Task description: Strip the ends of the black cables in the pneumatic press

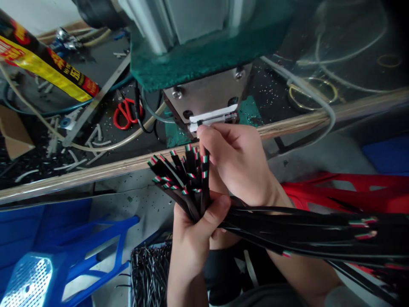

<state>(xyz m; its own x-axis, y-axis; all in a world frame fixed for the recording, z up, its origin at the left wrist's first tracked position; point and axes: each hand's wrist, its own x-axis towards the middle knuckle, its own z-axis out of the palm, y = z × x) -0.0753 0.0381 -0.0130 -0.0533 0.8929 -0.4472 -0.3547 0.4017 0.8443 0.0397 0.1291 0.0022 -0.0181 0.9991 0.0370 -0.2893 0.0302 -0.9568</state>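
My left hand (198,230) is wrapped round a bundle of black cables (300,230). Their cut ends fan out above my thumb and show short red, white and green wires. The rest of the bundle runs off to the right, over my right forearm. Higher up, my right hand (239,157) pinches one black cable between thumb and forefinger. That cable's tip is at the slot of a metal plate (207,94) on the front of a green machine (204,59). My fingers partly hide the slot.
A wooden bench edge (128,164) crosses below the machine. Red-handled scissors (128,113), a steel ruler (96,102), a yellow-black tube (47,59) and tubing scraps lie left. Below are a blue stool (28,277), a red stool (338,189) and a bin of black offcuts (150,273).
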